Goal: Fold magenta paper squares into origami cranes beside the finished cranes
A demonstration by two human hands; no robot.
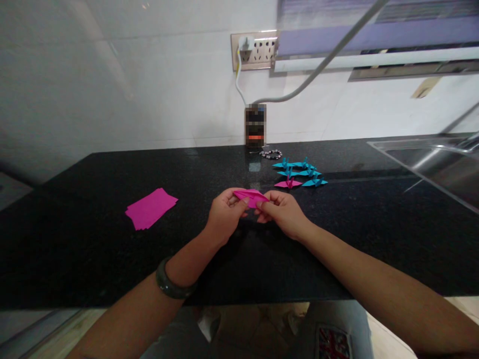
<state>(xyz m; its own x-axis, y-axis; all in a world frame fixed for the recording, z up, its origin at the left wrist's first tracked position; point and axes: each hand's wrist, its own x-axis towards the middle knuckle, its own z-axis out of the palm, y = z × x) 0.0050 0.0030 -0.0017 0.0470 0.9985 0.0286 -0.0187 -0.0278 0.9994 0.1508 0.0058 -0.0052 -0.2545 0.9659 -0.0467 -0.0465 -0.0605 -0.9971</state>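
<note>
Both hands are pinching one pink fold (250, 197) just above the counter (75, 234). Left hand (224, 215) is gripping its left end, right hand (281, 212) is closing fingertips on the right end, likely keeping the creases tight. Pink sheets (151, 208) are lying stacked to the left, in reach. Finished cranes (299, 174) are sitting grouped behind, near a bead bracelet (271, 154), clear of the hands.

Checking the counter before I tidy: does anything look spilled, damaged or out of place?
Nothing stands out. The left hand and right hand pinch a folded pink paper; the stack of pink sheets lies slightly fanned, and the paper cranes sit grouped together.
</note>
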